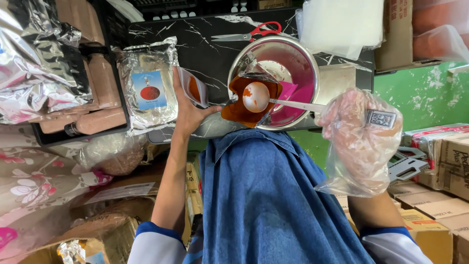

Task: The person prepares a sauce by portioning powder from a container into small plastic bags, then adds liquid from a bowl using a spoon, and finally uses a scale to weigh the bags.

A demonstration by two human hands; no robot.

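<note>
Spoon point(273, 99) first: you hold its long white handle in your right hand point(359, 129), which wears a loose clear plastic glove, fingers closed around the handle's end. Its round bowl, smeared with orange-red powder, sits over the near edge of a steel mixing bowl point(305, 63) on the black marbled counter point(205, 44). Below the spoon's bowl a heap of the same orange-brown powder point(239, 110) lies in an opened foil bag that leans into the mixing bowl; a bit of bright pink shows inside the steel bowl beside it.

Your left hand point(188, 110) is bare and pinches a small pouch point(195, 88), white outside with an orange inside, its mouth turned toward the spoon. The pouch is just beside the powder heap, and from this view you cannot tell whether they touch.

To the left of that hand a flat foil packet point(146, 88) with a blue label lies on the counter. Beyond the mixing bowl, red-handled scissors point(251, 33) rest near the counter's far edge. A black crate point(83, 117) with brown packed blocks stands at the left, crumpled foil point(34, 58) piled beside it. Cardboard boxes point(435, 195) are stacked at the right, against a green wall. Your blue denim front fills the lower middle of the view.
</note>
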